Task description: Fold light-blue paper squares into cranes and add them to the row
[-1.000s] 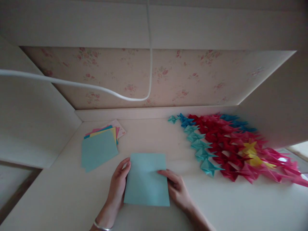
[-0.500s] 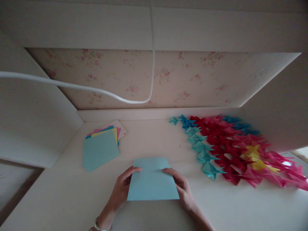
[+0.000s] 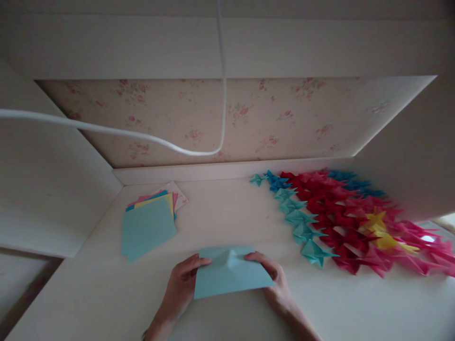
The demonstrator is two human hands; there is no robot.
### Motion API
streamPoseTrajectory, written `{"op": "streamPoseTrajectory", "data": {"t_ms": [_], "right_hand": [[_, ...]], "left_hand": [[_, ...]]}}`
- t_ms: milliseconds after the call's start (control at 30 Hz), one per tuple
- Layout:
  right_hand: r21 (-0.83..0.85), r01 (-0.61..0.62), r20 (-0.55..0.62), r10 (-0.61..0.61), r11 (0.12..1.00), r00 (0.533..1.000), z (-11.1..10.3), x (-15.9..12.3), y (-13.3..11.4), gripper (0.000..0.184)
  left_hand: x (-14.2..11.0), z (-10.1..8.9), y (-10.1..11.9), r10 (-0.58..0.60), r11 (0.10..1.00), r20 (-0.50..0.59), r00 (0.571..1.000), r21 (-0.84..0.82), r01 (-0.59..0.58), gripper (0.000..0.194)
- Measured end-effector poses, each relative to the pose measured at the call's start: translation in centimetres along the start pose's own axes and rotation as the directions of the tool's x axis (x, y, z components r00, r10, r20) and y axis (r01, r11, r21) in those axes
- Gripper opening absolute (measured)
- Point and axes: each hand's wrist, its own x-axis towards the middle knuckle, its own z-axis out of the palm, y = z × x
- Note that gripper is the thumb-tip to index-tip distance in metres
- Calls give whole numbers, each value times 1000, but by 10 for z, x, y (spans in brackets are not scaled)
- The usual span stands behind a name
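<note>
A light blue sheet of paper (image 3: pixel 231 279) is held by its two sides near the front of the white table. My left hand (image 3: pixel 185 279) grips the left edge, thumb on top and fingers underneath, out of sight. On the opposite edge my right hand (image 3: pixel 273 279) pinches the paper the same way. The sheet bows, with a small raised buckle near its far edge between the thumbs. To the left lies a stack of coloured paper (image 3: pixel 149 229), light blue on top, with yellow, blue and pink edges showing behind.
Many folded paper cranes (image 3: pixel 334 213) in red, pink, teal, blue and yellow cover the table's right side. A white cable (image 3: pixel 142 136) hangs across the view before the floral wall panel (image 3: pixel 270 113). White side panels (image 3: pixel 31 180) flank the white table (image 3: pixel 223 208).
The sheet has gone from nearly flat to bowed and buckled, and its near edge now slants up to the right. Both hands sit slightly lower and further right in view.
</note>
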Motion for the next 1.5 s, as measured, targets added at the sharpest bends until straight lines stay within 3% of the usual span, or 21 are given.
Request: {"op": "streamPoseTrajectory", "data": {"t_ms": [200, 433, 633, 800, 900, 1000, 1167, 1333, 1500], "right_hand": [[17, -27, -40, 28, 999, 999, 2, 2, -3, 25], [86, -74, -60, 79, 994, 995, 2, 2, 4, 20], [118, -82, -32, 86, 990, 996, 1, 2, 14, 23], [23, -56, -49, 57, 998, 997, 0, 1, 17, 31], [-75, -20, -60, 16, 997, 998, -3, 0, 23, 40], [-132, 13, -84, -24, 991, 996, -4, -1, 30, 43], [-102, -34, -109, 22, 994, 994, -1, -2, 27, 47], [-127, -81, -79, 71, 989, 994, -1, -2, 21, 50], [-130, -23, -3, 22, 991, 1000, -14, -1, 35, 58]], "left_hand": [[0, -2, -1, 24, 996, 1, 1000, 84, -24, 12], [0, -6, -3, -43, 991, -6, 999, 127, 43, 13], [0, -9, -2, -35, 998, 74, 997, 49, 32, 13], [1, -6, -2, -35, 999, 100, 994, -31, 38, 14], [0, -2, -5, -92, 994, 35, 995, -58, 93, 17], [-5, 0, -7, -147, 988, 3, 989, -43, 147, 31], [-12, -2, -10, -28, 990, -9, 1000, 136, 29, 50], [-5, -6, -17, 31, 997, 87, 996, 71, -37, 44], [4, -11, -21, 72, 995, 174, 982, 58, -84, 48]]}}
